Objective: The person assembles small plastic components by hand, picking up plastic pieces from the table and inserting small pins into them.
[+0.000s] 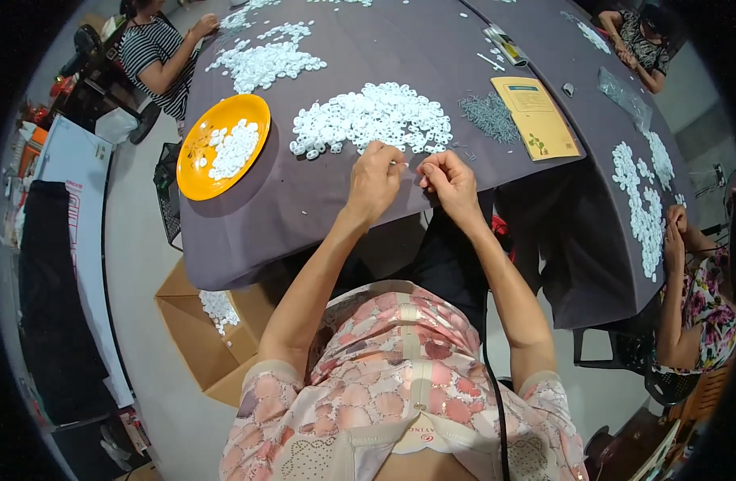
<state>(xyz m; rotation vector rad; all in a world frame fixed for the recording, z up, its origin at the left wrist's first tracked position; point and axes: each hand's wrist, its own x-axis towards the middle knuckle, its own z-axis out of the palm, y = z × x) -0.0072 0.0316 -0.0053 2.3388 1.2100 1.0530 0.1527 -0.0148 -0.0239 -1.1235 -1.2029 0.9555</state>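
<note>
The left hand [376, 180] and the right hand [450, 180] are held up close to each other, just past the near edge of the grey desk [239, 240]. The left grip is pinched on a small pale bit [395, 163], which sticks out toward the other hand. The right grip is pinched too, thumb against finger, but I cannot tell if anything tiny is inside it. The hands may be close like this because the bit is so little that only fingertips can hold it well, and right in front of the body it is easy to see. Just behind the hands lies a big heap of white pieces [372, 119], maybe put there so either hand can get to it without a stretch. A heap of thin grey pieces [490, 118] sits apart on the right, perhaps so the two kinds do not mix. A yellow booklet [536, 118] lies beside the grey heap, off to the side, where it is not in the way. On the left, an orange plate [193, 180] has some white pieces on it, and its rim probably helps stop them rolling off. Lower down, an open brown box [183, 321] stands by the desk's left corner with more white pieces inside, and its tall walls likely keep them from spilling.
</note>
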